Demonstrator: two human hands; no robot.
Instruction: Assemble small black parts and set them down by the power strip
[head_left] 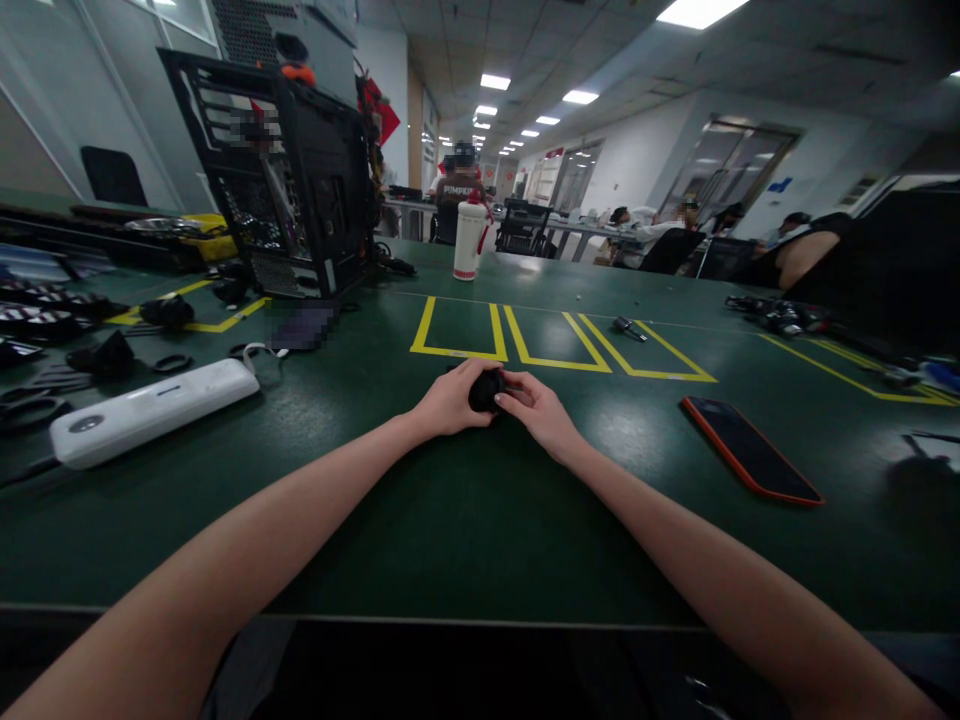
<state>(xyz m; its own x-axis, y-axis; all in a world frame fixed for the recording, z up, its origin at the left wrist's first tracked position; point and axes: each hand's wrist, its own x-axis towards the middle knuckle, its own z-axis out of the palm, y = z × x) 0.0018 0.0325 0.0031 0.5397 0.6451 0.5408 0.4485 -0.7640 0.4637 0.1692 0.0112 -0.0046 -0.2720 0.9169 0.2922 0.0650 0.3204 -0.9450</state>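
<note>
A small black rounded part (486, 390) is held between both hands, just above the green tabletop (480, 520) near its middle. My left hand (454, 400) wraps around the part from the left, thumb below and fingers over the top. From the right, my right hand (536, 408) pinches at the part's edge with thumb and fingertips. Much of it is hidden by the fingers, so I cannot tell its exact kind. Just beyond the hands, yellow tape outlines (459, 353) mark the table.
An orange-edged phone (752, 450) lies at right. On the left are a white power strip (154, 412), black parts (101, 355) and an open computer case (300, 180). A white bottle (469, 240) stands behind, and a small metal-and-black piece (628, 329) lies by the tape.
</note>
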